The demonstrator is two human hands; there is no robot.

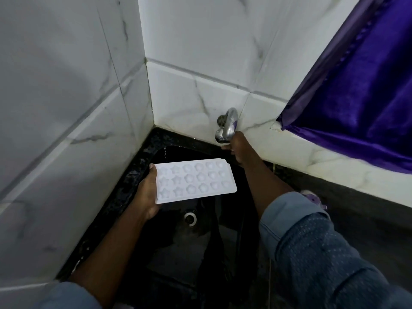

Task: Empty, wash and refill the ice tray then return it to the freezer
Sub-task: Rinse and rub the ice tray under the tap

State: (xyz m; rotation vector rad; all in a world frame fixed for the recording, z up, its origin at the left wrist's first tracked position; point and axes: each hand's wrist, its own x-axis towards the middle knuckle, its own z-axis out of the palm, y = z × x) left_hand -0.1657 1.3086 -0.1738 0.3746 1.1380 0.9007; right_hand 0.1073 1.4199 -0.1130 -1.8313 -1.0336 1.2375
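A white ice tray (196, 180) with star and flower shaped cells hangs level over the black sink (142, 152), cells facing up. My left hand (148, 192) grips its left short end, thumb on the near edge. My right hand (238, 150) reaches to the chrome tap (227, 128) on the back wall and its fingers curl round the tap's lower part. No water stream shows. The tray's right end sits just below and left of the tap.
The sink's round drain (190, 218) lies below the tray. White marbled tile walls (66, 108) close the corner at left and back. A purple curtain (361, 85) hangs at the upper right. A dark counter (356, 219) runs to the right of the sink.
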